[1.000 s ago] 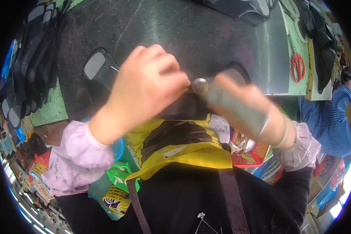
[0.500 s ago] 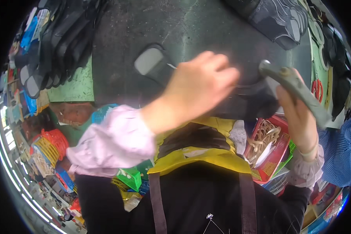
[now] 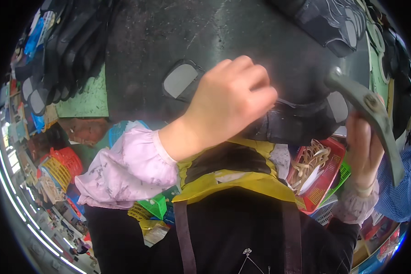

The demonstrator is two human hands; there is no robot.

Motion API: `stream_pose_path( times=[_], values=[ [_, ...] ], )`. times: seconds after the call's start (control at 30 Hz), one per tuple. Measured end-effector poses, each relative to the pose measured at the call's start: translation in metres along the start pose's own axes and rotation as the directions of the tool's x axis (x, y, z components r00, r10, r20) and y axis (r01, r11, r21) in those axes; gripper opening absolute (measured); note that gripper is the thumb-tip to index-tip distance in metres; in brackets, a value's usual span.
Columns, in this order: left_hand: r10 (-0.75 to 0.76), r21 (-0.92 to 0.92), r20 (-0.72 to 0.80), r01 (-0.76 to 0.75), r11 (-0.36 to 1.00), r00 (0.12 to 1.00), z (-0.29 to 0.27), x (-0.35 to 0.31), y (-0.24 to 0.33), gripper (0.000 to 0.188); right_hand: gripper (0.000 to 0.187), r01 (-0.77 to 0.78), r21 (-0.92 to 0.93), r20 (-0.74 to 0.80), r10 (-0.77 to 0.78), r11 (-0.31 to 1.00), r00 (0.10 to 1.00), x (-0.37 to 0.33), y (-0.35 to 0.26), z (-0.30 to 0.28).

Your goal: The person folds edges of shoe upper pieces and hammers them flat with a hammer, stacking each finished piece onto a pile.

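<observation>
My left hand (image 3: 235, 98) is closed over the middle of the dark worktop (image 3: 155, 27), back of the hand up. Its fingertips are hidden, so what they grip does not show. Beside it on the right lies a black shoe upper (image 3: 297, 121) with a grey patch at its right end. Left of the hand is another black piece with a pale grey rounded patch (image 3: 180, 80). My right hand (image 3: 363, 137) is wrapped round the handle of a cobbler's hammer (image 3: 383, 121). The hammer's long, curved grey metal head is raised beside the upper's right end.
Stacked black uppers stand at the far left (image 3: 68, 50) and far right (image 3: 329, 23). Red-handled scissors hang out of sight behind the hammer. A red basket (image 3: 335, 155) of tan strips sits below the worktop's near edge, with a yellow apron (image 3: 242, 189) beside it.
The hammer in my right hand has moved to the right, away from the upper, and its head has tilted. My left hand stays nearly in place, turned slightly.
</observation>
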State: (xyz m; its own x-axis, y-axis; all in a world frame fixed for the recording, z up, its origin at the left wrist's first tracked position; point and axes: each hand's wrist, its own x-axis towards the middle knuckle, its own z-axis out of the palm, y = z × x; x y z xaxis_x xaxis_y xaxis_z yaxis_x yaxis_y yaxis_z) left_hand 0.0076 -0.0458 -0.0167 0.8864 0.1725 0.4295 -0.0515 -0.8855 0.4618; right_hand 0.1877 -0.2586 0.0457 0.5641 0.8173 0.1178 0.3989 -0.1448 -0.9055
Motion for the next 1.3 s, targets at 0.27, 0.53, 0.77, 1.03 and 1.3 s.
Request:
stream_pose_path(
  times=[0.27,0.53,0.77,1.03,1.3],
  values=[
    [0.094,0.097,0.006,-0.094,0.991,0.996,0.001,-0.005,0.001,0.013,0.021,-0.254,-0.304,0.285,0.341,0.918,0.896,0.019,-0.021,0.022],
    [-0.025,-0.041,0.064,0.028,0.999,0.998,-0.016,-0.015,-0.011,0.018,0.015,0.061,-0.267,0.306,0.025,0.962,0.952,0.030,-0.019,0.040],
    [-0.003,-0.016,0.130,0.005,1.000,0.991,-0.031,-0.022,-0.025,0.017,0.035,0.149,-0.313,0.486,0.023,0.938,0.873,0.036,-0.020,0.048],
    [0.052,0.049,0.136,-0.059,0.997,0.989,-0.043,-0.038,-0.033,0.016,0.022,0.297,-0.301,0.579,-0.074,0.906,0.812,0.046,-0.031,0.071],
    [0.079,0.025,0.167,-0.085,0.996,0.983,-0.058,-0.039,-0.041,0.017,0.035,0.357,-0.284,0.626,-0.110,0.890,0.772,0.045,-0.035,0.084]
  ],
)
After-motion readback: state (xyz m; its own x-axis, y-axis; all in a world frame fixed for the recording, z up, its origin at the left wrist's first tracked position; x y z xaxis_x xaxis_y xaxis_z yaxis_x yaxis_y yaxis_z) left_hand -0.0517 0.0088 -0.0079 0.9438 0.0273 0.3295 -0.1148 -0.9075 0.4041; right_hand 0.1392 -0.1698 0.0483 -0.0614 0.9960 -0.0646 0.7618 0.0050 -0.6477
